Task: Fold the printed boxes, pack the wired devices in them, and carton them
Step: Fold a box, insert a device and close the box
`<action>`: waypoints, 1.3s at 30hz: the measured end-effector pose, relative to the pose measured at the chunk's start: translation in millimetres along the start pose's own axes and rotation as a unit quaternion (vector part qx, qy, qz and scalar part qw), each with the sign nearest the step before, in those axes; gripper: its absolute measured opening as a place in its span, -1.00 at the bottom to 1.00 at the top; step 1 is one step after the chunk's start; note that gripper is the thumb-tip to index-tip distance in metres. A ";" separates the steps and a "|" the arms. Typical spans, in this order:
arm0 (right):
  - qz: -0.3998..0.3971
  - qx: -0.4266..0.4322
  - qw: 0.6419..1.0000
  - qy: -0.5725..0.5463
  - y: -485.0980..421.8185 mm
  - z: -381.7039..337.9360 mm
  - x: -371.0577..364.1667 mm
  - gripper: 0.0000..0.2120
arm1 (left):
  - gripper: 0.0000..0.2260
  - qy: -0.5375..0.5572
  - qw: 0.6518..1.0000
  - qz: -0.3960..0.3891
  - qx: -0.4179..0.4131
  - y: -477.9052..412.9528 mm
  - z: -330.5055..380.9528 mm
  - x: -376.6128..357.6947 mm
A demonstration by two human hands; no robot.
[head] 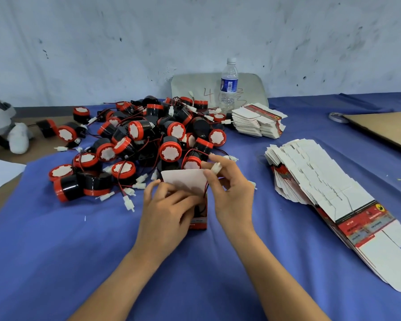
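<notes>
A small red printed box [198, 222] stands upright at the middle of the blue-covered table, its white lid flap [183, 179] raised. My left hand [169, 207] grips the box's left side. My right hand [230, 188] pinches a white connector [215, 168] above the box's opening; its red and black wire [205, 191] runs down into the box, where a dark device is partly visible. A pile of black-and-red wired devices [139, 140] lies just behind the box.
Flat printed box blanks fan out in a long stack [329, 193] on the right; a smaller stack [257, 122] sits further back. A water bottle [228, 84] stands before grey card by the wall. Brown cardboard [384, 128] lies far right, a white soft object [19, 137] far left.
</notes>
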State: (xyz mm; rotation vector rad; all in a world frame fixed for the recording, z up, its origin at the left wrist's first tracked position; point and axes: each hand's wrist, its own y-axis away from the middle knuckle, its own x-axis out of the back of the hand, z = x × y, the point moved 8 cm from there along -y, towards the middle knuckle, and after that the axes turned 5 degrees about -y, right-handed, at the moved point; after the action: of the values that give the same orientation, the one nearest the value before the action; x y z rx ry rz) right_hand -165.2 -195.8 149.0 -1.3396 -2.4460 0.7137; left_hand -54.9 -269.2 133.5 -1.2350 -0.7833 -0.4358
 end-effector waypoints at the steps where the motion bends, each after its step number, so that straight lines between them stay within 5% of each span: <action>1: 0.002 0.037 0.999 0.023 1.6 -7.2 -0.3 -0.67 | -0.72 0.002 1.000 -0.010 0.008 0.3 -1.3 -0.9; 5: -0.048 0.155 0.974 0.160 15.0 -20.5 -18.4 -0.95 | -0.72 -0.023 0.999 -0.024 0.018 0.5 -2.2 -3.6; 8: -0.081 0.194 0.948 0.240 22.3 -22.7 -35.0 -0.95 | -0.71 -0.037 0.998 -0.033 0.025 1.1 -4.1 -6.2; 11: -0.022 0.269 0.896 0.354 24.6 -29.5 -32.5 -0.83 | -0.73 -0.025 0.998 -0.024 0.044 3.1 -6.6 -4.5; 16: -0.033 0.273 0.890 0.365 19.5 -29.7 -26.7 -0.92 | -0.91 -0.037 0.994 0.038 0.097 3.8 -15.0 6.2; 24: -0.040 0.228 0.848 0.477 19.7 -17.4 -32.7 -0.82 | -0.82 -0.100 0.986 0.048 0.123 6.7 -15.2 8.6; 29: -0.062 0.198 0.847 0.489 19.5 -9.9 -35.1 -0.78 | -0.79 -0.095 0.984 0.058 0.139 10.1 -18.6 7.7; 39: -0.183 0.218 0.892 0.351 17.1 7.3 -36.4 -0.70 | -0.58 0.148 0.976 0.041 0.155 10.9 -23.3 3.3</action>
State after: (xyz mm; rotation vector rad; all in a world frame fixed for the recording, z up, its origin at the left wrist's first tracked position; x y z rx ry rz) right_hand -136.6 -220.8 133.8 -0.7425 -1.7370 0.5107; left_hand -38.5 -287.7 125.7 -0.8824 -0.5201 -0.4008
